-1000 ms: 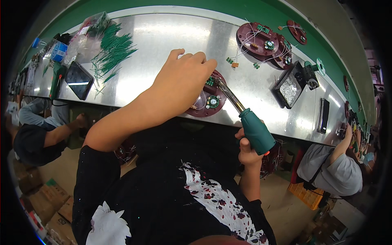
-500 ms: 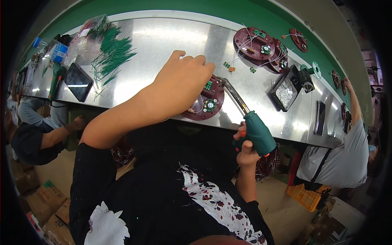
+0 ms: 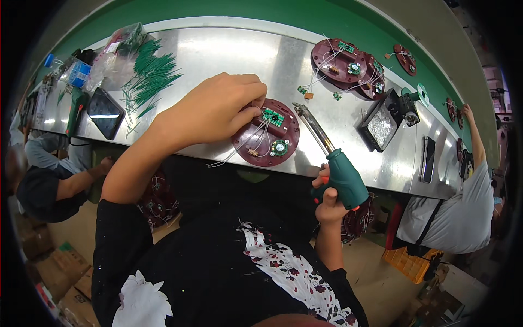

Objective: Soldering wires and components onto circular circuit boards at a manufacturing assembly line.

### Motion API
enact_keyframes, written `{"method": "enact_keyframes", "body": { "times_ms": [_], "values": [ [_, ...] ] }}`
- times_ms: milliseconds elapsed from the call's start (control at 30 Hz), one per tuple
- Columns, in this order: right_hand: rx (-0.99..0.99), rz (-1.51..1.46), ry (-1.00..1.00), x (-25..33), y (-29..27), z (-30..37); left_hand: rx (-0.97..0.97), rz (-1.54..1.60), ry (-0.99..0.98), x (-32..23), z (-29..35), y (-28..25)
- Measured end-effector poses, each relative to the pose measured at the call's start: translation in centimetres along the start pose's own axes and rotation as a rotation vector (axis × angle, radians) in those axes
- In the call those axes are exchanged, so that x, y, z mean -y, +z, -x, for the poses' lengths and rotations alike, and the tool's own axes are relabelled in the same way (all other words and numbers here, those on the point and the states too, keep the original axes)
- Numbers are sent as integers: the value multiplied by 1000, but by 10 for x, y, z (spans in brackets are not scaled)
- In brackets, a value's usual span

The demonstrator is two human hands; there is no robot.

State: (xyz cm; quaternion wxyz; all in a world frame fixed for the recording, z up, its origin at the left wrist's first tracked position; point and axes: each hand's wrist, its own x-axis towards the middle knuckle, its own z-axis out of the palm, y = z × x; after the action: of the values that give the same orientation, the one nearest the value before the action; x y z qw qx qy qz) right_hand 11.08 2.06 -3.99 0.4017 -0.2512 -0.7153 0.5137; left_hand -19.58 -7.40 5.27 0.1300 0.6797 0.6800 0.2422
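My right hand [image 3: 328, 203] grips the green pistol handle of a soldering gun [image 3: 347, 182]. Its dark metal tip points up and left, ending just right of a round maroon plastic housing [image 3: 280, 155], apart from it. Over the housing's left side, my left hand [image 3: 220, 109] has its thumb and forefinger pinched together on a thin white wire beside a small green circuit board [image 3: 272, 117]; the fingers partly hide the wire. More white wires run from the board over the bench edge. A round speaker-like part [image 3: 280, 147] sits lower on the housing.
Stacked maroon housings [image 3: 332, 57] with wires lie at the back right. A black tray [image 3: 379, 121] of clear bits stands beside a solder spool [image 3: 423, 94]. Green wires [image 3: 150, 71], a dark phone [image 3: 105, 113] and another green soldering gun [image 3: 76, 109] lie left. People sit on both sides.
My left hand has moved left and down, uncovering the circuit board and wires. The soldering gun's tip now stands apart from the housing; my right hand has hardly moved.
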Motion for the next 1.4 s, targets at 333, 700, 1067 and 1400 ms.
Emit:
{"method": "enact_keyframes", "body": {
  "times_ms": [333, 700, 1067, 1400],
  "values": [
    [3, -4, -17, 2, -1, -3, -133, 93, 46, 0, -6, 6],
    [-52, -10, -46, 5, -2, -8, -145, 90, 59, -7, -15, 18],
    [-94, -118, -8, 6, -6, -8, -289, 378, -22, -11, -7, 51],
    [-122, -41, -34, 13, -1, -12, -394, 175, -135, -14, 1, 55]
  ]
}}
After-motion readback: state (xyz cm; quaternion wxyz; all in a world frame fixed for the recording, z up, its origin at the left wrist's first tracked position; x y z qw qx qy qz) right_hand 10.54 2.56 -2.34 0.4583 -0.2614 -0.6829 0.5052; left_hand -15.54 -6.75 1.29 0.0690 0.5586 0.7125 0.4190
